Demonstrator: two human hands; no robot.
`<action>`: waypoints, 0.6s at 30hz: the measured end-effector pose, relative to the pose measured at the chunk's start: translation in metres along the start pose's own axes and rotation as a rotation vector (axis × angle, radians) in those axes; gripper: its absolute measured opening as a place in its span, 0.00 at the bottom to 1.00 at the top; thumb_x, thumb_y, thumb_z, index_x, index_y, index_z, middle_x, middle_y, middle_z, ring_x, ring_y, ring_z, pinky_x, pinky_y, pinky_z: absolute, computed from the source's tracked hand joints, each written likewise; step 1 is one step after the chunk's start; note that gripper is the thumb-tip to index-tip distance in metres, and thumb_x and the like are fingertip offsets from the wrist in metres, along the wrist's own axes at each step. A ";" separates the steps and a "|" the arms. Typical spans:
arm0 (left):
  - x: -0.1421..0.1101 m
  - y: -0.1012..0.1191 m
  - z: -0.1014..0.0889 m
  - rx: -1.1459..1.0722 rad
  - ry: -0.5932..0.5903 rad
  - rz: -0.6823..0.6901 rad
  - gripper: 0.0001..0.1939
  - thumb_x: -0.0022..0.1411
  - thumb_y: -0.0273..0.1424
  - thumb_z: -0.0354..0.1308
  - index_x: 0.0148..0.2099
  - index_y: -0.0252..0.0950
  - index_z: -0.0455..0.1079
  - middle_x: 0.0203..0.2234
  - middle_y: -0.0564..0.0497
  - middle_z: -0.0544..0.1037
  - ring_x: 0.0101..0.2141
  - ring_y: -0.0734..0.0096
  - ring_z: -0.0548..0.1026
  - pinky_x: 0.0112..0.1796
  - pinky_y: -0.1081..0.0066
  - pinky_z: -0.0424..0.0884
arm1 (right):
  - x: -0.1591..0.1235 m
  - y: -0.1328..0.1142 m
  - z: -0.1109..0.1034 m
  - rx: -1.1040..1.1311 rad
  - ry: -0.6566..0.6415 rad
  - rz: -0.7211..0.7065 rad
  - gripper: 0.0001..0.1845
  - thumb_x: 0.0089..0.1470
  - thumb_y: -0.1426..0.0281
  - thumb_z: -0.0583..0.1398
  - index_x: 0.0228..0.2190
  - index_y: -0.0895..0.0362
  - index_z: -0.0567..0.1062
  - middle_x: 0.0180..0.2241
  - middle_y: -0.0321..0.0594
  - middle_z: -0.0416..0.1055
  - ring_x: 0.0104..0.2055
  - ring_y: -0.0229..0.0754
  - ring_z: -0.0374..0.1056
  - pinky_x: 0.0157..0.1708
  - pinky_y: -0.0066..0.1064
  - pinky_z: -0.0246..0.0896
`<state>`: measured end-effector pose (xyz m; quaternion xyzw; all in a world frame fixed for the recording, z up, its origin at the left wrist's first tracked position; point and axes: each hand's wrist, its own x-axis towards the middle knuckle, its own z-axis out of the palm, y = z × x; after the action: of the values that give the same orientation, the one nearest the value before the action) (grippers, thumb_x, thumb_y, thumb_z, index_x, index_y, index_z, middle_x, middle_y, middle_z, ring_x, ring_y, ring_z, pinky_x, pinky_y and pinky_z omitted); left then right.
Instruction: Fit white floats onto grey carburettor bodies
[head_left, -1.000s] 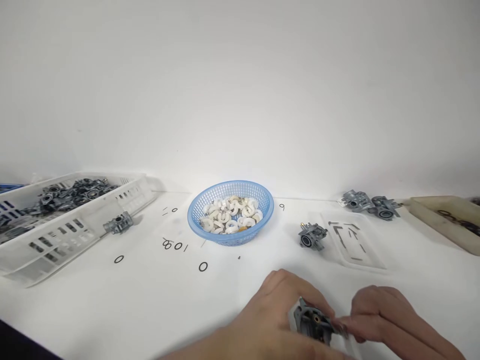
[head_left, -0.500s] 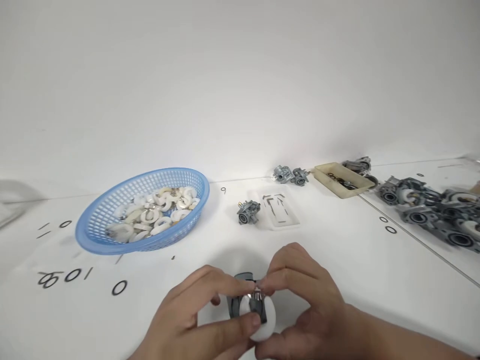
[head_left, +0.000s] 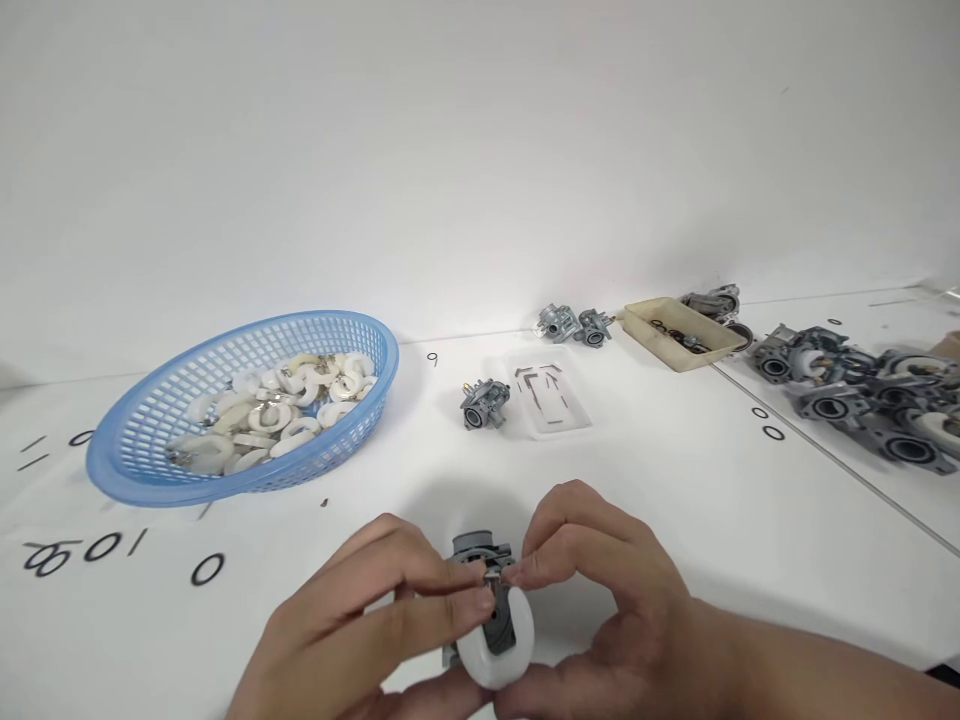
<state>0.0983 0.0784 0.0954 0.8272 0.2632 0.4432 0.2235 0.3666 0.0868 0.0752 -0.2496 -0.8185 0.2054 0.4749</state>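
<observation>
While the left hand (head_left: 360,620) clasps a grey part (head_left: 475,543) and white C-shaped ring (head_left: 508,662), the right hand (head_left: 615,600) grips both from the right; a blue basket (head_left: 232,490) stands far left.

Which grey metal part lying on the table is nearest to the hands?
The single grey part just left of the shallow tray. It lies alone; the other parts lie farther back by the wall, or in the heap at the right.
</observation>
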 end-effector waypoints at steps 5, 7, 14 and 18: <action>0.011 -0.007 0.002 -0.118 0.017 0.012 0.19 0.61 0.40 0.82 0.49 0.41 0.83 0.29 0.51 0.78 0.32 0.66 0.77 0.35 0.68 0.80 | -0.002 -0.002 0.003 0.078 0.010 0.034 0.32 0.51 0.62 0.84 0.49 0.52 0.76 0.41 0.40 0.80 0.42 0.44 0.77 0.42 0.33 0.78; 0.012 -0.009 0.005 -0.144 0.039 -0.025 0.20 0.62 0.45 0.81 0.50 0.42 0.83 0.29 0.52 0.78 0.32 0.66 0.77 0.36 0.67 0.80 | -0.002 0.000 0.004 0.079 0.001 0.024 0.31 0.52 0.60 0.84 0.49 0.53 0.77 0.40 0.40 0.79 0.42 0.43 0.77 0.43 0.34 0.78; 0.001 -0.026 0.005 -0.188 -0.040 -0.058 0.28 0.59 0.47 0.82 0.56 0.44 0.81 0.36 0.50 0.81 0.40 0.63 0.77 0.47 0.62 0.78 | -0.002 0.007 0.010 0.047 0.053 -0.025 0.28 0.56 0.53 0.81 0.48 0.54 0.79 0.37 0.38 0.75 0.36 0.41 0.74 0.39 0.35 0.74; -0.004 -0.035 0.002 -0.201 -0.082 -0.048 0.32 0.54 0.44 0.86 0.58 0.45 0.81 0.41 0.50 0.81 0.43 0.61 0.76 0.50 0.58 0.76 | -0.002 0.006 0.013 0.001 0.047 -0.045 0.25 0.58 0.54 0.80 0.45 0.56 0.80 0.36 0.38 0.75 0.35 0.40 0.74 0.40 0.35 0.73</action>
<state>0.0901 0.1024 0.0706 0.8115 0.2277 0.4279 0.3263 0.3576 0.0897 0.0646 -0.2359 -0.8124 0.1891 0.4986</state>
